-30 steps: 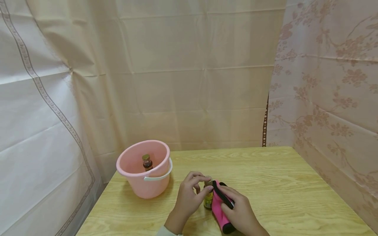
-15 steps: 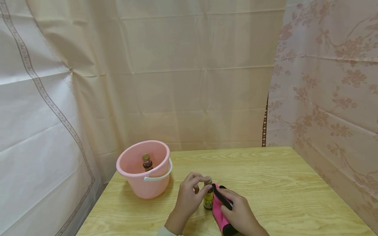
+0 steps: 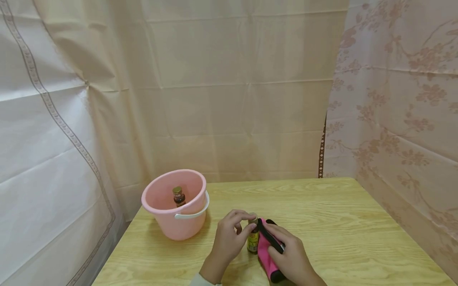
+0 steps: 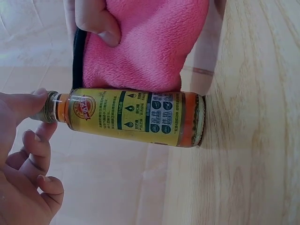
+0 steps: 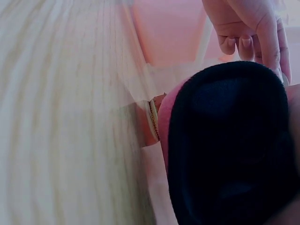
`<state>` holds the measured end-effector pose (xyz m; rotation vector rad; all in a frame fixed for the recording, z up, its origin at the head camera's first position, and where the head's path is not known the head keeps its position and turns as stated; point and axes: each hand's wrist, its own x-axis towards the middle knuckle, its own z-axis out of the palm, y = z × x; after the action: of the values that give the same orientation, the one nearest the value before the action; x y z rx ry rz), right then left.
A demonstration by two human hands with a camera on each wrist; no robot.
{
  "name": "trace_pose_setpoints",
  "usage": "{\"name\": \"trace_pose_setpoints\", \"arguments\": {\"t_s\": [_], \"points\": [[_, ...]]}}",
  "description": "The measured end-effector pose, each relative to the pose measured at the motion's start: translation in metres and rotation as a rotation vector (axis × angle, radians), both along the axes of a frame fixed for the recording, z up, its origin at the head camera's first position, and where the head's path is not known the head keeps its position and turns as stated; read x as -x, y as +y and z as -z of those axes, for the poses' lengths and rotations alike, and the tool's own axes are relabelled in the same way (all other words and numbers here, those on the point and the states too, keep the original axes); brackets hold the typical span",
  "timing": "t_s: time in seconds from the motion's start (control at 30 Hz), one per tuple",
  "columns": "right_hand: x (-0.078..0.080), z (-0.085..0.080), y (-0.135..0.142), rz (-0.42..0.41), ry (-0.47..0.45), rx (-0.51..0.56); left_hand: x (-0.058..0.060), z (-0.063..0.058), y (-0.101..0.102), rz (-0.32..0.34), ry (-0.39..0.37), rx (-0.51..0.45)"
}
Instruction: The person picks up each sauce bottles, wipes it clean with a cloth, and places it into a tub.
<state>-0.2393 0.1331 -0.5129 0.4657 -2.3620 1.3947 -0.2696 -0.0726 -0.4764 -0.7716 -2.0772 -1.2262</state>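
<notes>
My left hand [image 3: 229, 234] pinches the cap of a small glass bottle [image 4: 136, 117] between thumb and fingertips. The bottle stands upright on the wooden table, with a yellow label and orange glass showing at its base. In my right hand [image 3: 291, 254] is a pink plush cloth [image 4: 145, 42] with black edging, held flat along the bottle's right side. The right wrist view is mostly filled by the cloth's black end [image 5: 229, 140], which hides most of the bottle; only its base [image 5: 153, 119] peeks out beside it.
A pink bucket [image 3: 179, 228] with a white handle [image 3: 193, 215] stands at the left of the table [image 3: 322, 222]. Inside it is a dark bottle [image 3: 179, 196] with a gold cap. Curtains [image 3: 243, 99] hang behind and on both sides.
My right hand has slid the cloth slightly down the bottle's side, then back up. My left hand keeps its pinch on the cap, and the bottle stays in place.
</notes>
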Motion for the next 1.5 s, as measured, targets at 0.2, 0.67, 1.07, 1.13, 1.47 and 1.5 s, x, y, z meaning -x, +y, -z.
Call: {"name": "trace_pose_setpoints", "arguments": {"t_s": [0.2,0.67,1.07,1.13,1.47,1.5], "points": [[0.0002,0.0009,0.0014,-0.003,0.067,-0.008,0.0009,-0.0006,0.0003,0.006,0.009,0.008],[-0.0034,-0.005,0.0018,0.011,0.183,0.039,0.0009,-0.0024,0.001,0.038,-0.012,0.024],[-0.0005,-0.0034,0.0009,0.02,0.124,0.022,0.0017,-0.0007,0.0026,0.054,0.018,0.004],[-0.0002,-0.0033,0.0007,0.024,0.119,0.015,0.0017,-0.0005,0.0032,0.054,0.026,-0.001],[0.0004,-0.0022,-0.0009,0.036,-0.023,0.005,-0.0017,-0.002,0.0032,0.015,-0.03,-0.009],[0.0007,-0.0019,-0.0012,0.025,-0.054,0.013,-0.0021,-0.0025,0.0031,0.012,-0.034,-0.008]]}}
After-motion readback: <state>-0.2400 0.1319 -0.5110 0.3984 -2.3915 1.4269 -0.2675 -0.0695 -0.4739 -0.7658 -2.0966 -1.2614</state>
